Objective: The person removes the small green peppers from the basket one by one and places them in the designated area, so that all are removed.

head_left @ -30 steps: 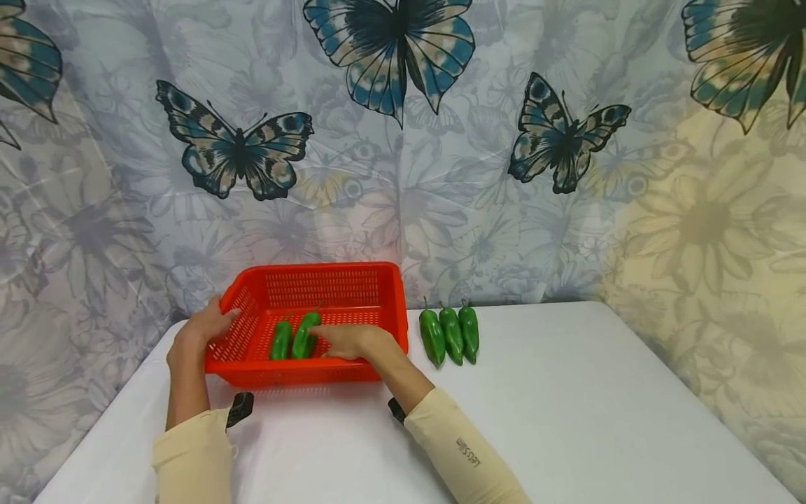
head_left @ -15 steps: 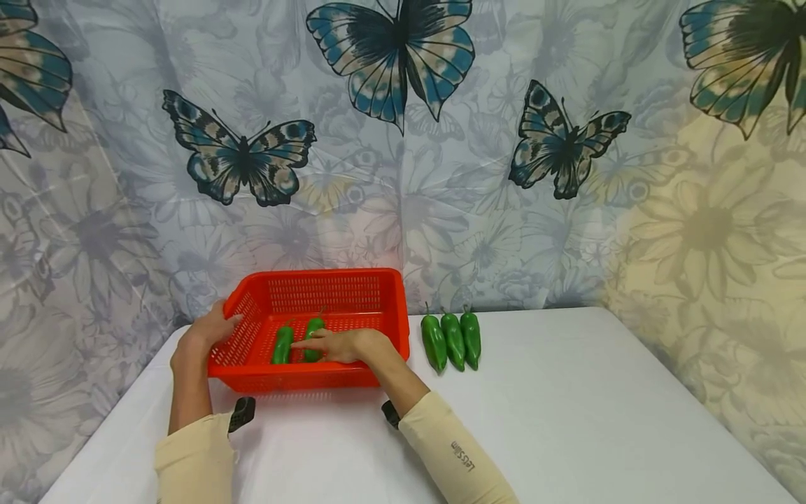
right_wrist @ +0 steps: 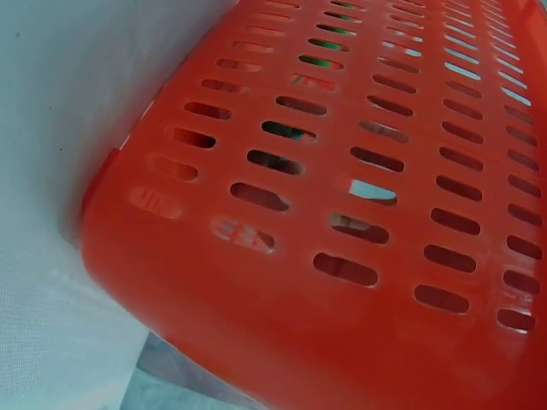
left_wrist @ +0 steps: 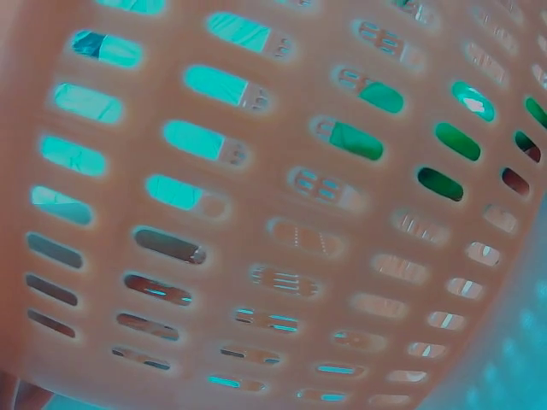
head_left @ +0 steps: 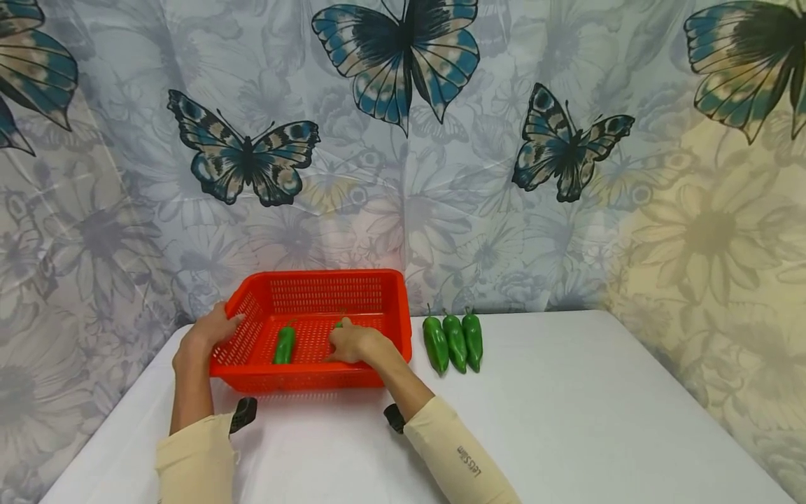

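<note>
A red slotted plastic basket point(head_left: 296, 379) stands at the back left of the white table. My left hand point(head_left: 210, 330) grips its left rim, thumb over the edge. Inside, one green chili pepper point(head_left: 285, 346) lies left of the middle. My right hand point(head_left: 357, 343) reaches over the front rim and holds a second green pepper point(head_left: 339, 325), mostly hidden behind the fingers. Both wrist views are filled by basket wall; green shows through the slots, and neither hand's grip is clear there.
Three green peppers point(head_left: 455, 343) lie side by side on the white table point(head_left: 567, 413), just right of the basket. A butterfly-print cloth point(head_left: 466, 231) hangs behind the table's back edge.
My right hand's fingers have closed in from a spread pose. The pepper under them has shifted right inside the basket, away from the other one. My left hand stays on the rim.
</note>
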`<state>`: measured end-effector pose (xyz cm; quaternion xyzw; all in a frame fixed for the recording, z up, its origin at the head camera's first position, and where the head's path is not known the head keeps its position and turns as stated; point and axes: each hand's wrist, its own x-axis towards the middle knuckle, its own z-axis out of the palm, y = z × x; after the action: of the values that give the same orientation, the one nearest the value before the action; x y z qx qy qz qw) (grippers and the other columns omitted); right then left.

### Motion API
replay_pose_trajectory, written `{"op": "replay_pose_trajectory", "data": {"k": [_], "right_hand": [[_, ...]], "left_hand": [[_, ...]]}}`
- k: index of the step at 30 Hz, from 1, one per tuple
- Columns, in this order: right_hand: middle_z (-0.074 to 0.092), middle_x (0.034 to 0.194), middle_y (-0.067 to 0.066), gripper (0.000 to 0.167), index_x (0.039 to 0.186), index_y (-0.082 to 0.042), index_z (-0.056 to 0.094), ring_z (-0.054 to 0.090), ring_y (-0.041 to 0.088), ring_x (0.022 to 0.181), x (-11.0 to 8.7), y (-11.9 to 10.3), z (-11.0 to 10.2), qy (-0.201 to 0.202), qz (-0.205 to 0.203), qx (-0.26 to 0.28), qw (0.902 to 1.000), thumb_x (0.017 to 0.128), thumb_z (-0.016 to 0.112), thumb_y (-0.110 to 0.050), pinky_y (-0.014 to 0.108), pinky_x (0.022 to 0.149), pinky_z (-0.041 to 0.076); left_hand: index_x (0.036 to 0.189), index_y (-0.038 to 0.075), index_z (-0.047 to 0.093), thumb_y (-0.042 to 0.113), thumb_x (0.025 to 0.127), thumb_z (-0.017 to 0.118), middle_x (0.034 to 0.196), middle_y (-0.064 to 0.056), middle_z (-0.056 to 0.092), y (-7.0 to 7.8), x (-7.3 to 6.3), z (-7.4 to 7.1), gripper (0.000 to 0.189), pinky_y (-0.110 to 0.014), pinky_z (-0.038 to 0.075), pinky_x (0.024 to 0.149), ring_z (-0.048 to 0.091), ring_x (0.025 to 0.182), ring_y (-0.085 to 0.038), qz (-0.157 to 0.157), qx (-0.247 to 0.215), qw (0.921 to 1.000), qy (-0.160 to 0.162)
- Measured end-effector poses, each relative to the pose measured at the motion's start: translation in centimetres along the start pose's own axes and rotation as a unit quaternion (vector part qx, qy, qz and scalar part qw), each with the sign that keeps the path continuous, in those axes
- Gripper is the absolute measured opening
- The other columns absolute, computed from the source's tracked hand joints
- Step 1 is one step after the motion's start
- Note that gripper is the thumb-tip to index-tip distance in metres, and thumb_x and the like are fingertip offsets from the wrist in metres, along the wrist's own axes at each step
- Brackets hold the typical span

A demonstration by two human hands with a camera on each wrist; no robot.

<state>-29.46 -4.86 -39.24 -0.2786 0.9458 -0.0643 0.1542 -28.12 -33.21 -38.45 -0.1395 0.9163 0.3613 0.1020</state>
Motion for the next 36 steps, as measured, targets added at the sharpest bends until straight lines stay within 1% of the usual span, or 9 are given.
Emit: {"op": "replay_pose_trajectory", "data": {"k": [7,12,14,16,20,25,30,32,36], "right_hand": [[0.046,0.154,0.023,0.023,0.106,-0.009,0.072,0.063,0.021,0.087,-0.2,0.1,0.0,0.021,0.076,0.013,0.9968,0.101,0.069,-0.031,0.032,0.074,0.053],[0.069,0.128,0.017,0.013,0.108,-0.007,0.074,0.062,0.021,0.089,-0.4,0.3,0.2,0.061,0.103,0.003,0.9928,0.099,0.066,-0.013,0.034,0.078,0.056],[0.072,0.107,0.010,0.009,0.103,-0.009,0.072,0.060,0.021,0.086,-0.6,0.4,0.4,0.076,0.116,0.000,0.9903,0.097,0.066,-0.008,0.036,0.080,0.059],[0.073,0.103,0.008,0.010,0.104,-0.010,0.071,0.062,0.021,0.085,-0.8,0.6,0.5,0.091,0.126,0.004,0.9878,0.096,0.067,-0.006,0.040,0.083,0.062],[0.074,0.119,0.010,0.031,0.127,-0.009,0.066,0.069,0.026,0.102,-1.1,0.7,0.5,0.107,0.130,0.031,0.9852,0.096,0.067,-0.007,0.046,0.095,0.061],[0.062,0.148,0.015,0.065,0.159,-0.007,0.041,0.063,0.033,0.132,-1.2,0.9,0.3,0.106,0.137,0.067,0.9826,0.098,0.065,-0.008,0.048,0.110,0.054],[0.071,0.121,0.011,0.042,0.136,-0.008,0.060,0.068,0.027,0.105,-1.3,1.0,0.2,0.103,0.133,0.061,0.9838,0.096,0.070,-0.010,0.043,0.096,0.060],[0.069,0.106,0.008,0.026,0.120,-0.010,0.066,0.064,0.023,0.092,-1.3,1.0,0.0,0.104,0.125,0.063,0.9848,0.095,0.072,-0.010,0.039,0.086,0.060],[0.062,0.092,0.005,0.017,0.108,-0.011,0.067,0.057,0.020,0.082,-1.4,0.9,-0.5,0.097,0.118,0.086,0.9844,0.093,0.075,-0.010,0.032,0.071,0.054]], "left_hand": [[0.158,-0.010,0.009,0.033,0.111,0.040,0.135,-0.037,0.047,-0.1,0.0,0.0,0.071,-0.046,0.067,0.082,0.068,0.104,-0.038,-0.004,0.006,1.0000,-0.002],[0.158,-0.010,0.009,0.031,0.111,0.041,0.132,-0.037,0.048,-0.1,0.1,0.0,0.070,-0.045,0.067,0.079,0.070,0.099,-0.035,0.003,-0.006,1.0000,-0.006],[0.158,-0.010,0.009,0.031,0.111,0.041,0.133,-0.037,0.049,-0.1,0.1,0.1,0.070,-0.046,0.067,0.079,0.070,0.099,-0.035,0.005,-0.009,0.9999,-0.007],[0.158,-0.010,0.009,0.032,0.111,0.041,0.134,-0.037,0.048,-0.1,0.1,0.2,0.071,-0.046,0.067,0.080,0.070,0.101,-0.037,0.005,-0.009,0.9999,-0.007],[0.158,-0.010,0.010,0.032,0.111,0.041,0.135,-0.037,0.047,-0.2,0.1,0.2,0.071,-0.048,0.067,0.084,0.067,0.107,-0.040,0.007,0.001,1.0000,-0.005],[0.157,-0.010,0.011,0.033,0.111,0.041,0.134,-0.037,0.048,-0.4,0.3,0.2,0.070,-0.048,0.067,0.083,0.068,0.105,-0.040,0.008,-0.001,1.0000,-0.005],[0.156,-0.011,0.011,0.032,0.111,0.041,0.132,-0.037,0.049,-0.4,0.6,0.3,0.069,-0.046,0.067,0.081,0.069,0.101,-0.038,0.005,0.000,1.0000,-0.007],[0.156,-0.012,0.010,0.033,0.111,0.041,0.132,-0.038,0.049,-0.5,0.6,0.3,0.070,-0.046,0.067,0.081,0.069,0.103,-0.039,0.002,0.003,1.0000,-0.007],[0.158,-0.010,0.009,0.034,0.111,0.042,0.135,-0.037,0.048,-0.5,0.4,0.3,0.072,-0.047,0.067,0.082,0.068,0.106,-0.040,-0.004,-0.003,1.0000,-0.006]]}}
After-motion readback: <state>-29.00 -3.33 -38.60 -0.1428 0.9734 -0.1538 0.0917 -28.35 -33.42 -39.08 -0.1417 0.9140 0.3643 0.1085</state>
